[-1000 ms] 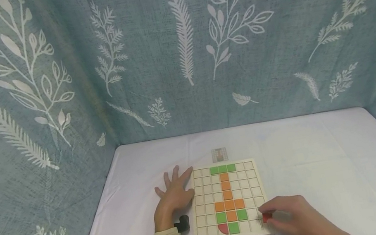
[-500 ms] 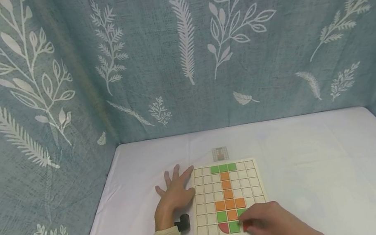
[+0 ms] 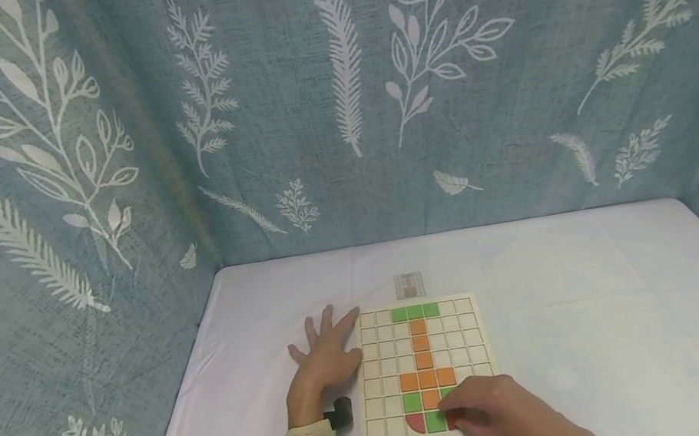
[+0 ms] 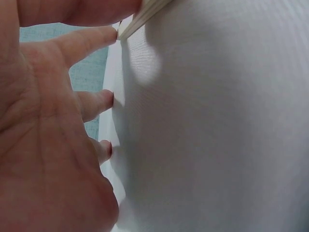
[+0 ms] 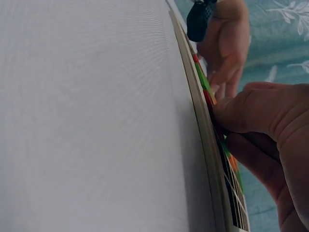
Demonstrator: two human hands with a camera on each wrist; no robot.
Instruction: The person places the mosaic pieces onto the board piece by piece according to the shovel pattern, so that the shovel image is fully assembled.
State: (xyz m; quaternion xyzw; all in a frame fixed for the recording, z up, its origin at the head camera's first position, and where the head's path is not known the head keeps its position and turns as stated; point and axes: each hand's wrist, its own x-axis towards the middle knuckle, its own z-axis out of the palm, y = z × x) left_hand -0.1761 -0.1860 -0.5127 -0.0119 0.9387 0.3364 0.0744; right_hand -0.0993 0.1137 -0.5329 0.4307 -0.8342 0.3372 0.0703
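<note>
A pale wooden grid board lies on the white table. Green and orange square tiles fill a central column and parts of several rows, with a rounded red tile in the bottom row. At the bottom right of this pattern, my right hand pinches a second red tile between thumb and fingers, down at the board's surface. Fingers partly cover that tile, so how it sits in its cell is hidden. Spread on the table, my left hand touches the board's left edge with thumb and index finger.
Beyond the board's far edge lies a small printed card with a grid pattern. A black wrist camera sits on the left wrist near the board. Blue leaf-patterned curtain stands behind and at both sides of the table.
My right hand has carried the red tile leftward from the board's right edge to beside the bottom green tile, then shifted it slightly further left. The left hand stays put.
</note>
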